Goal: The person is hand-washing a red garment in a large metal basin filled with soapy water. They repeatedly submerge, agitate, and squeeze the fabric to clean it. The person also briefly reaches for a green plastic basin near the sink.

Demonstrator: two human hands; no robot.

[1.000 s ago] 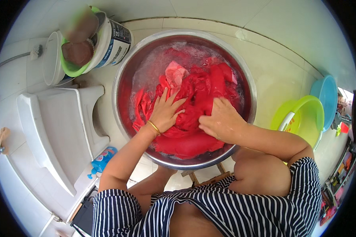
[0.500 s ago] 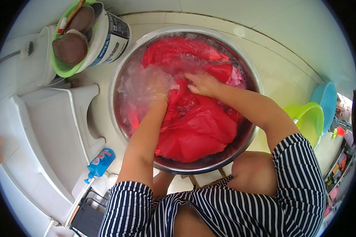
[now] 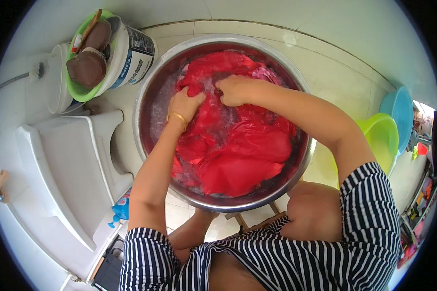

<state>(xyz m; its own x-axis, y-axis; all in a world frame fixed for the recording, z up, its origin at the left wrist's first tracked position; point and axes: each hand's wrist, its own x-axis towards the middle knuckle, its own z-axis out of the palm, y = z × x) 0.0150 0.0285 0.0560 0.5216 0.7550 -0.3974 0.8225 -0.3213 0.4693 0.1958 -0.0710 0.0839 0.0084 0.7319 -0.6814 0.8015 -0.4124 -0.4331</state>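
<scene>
Head view: most red cloth (image 3: 243, 155) lies near and right of the left hand (image 3: 183, 105), which grips some; I can't tell if the right hand (image 3: 239, 90) does.

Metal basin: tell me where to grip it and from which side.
Probably best: take the round metal basin by its rim, hands coming from outside at left and right. The rim runs all round, and the red cloth lies inside it; the wide shape suggests two hands.
</scene>
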